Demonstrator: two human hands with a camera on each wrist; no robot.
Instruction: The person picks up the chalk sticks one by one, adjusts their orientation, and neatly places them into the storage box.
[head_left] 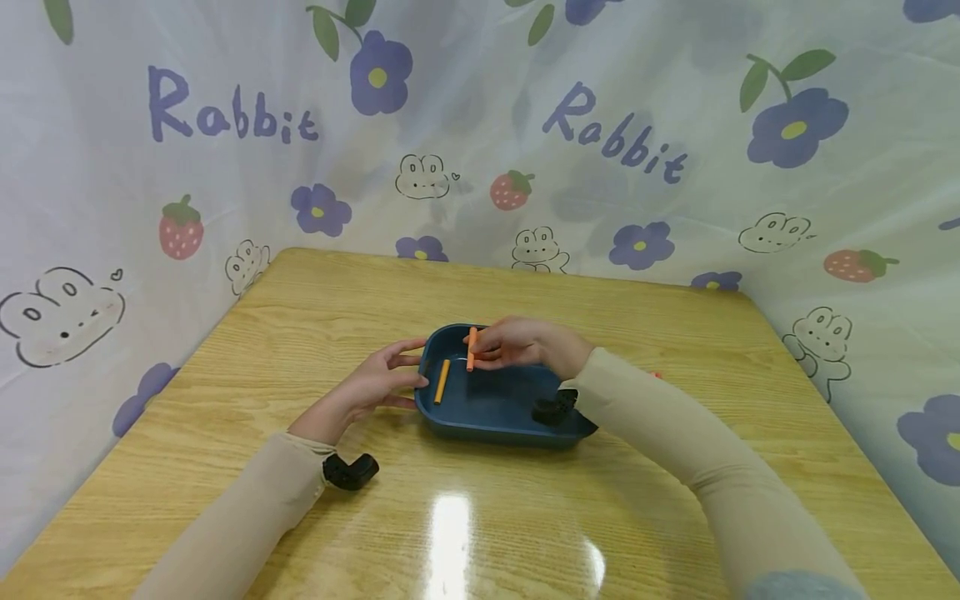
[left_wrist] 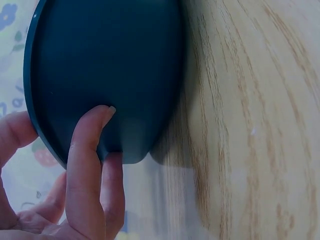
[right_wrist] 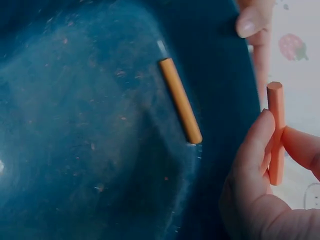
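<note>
A dark blue basin (head_left: 487, 434) stands on the table, and inside it near its left end lies a yellow-orange stick (head_left: 442, 382). My left hand (head_left: 382, 379) grips the basin's left end, with a digit over the rim and other fingers against the outer wall, as the left wrist view shows. Above the basin, my right hand (head_left: 521, 340) pinches an orange stick (right_wrist: 276, 135) between thumb and fingers. This stick has flat sides, like a crayon, and is held nearly upright in the right wrist view. The right forearm hides part of the basin's right end.
A small red thing (head_left: 657, 375) shows just behind the right sleeve, mostly hidden. The wood-grain table (head_left: 360, 292) ends at the back against a printed curtain (head_left: 465, 108). Black wrist mounts (head_left: 351, 472) stick out from both sleeves.
</note>
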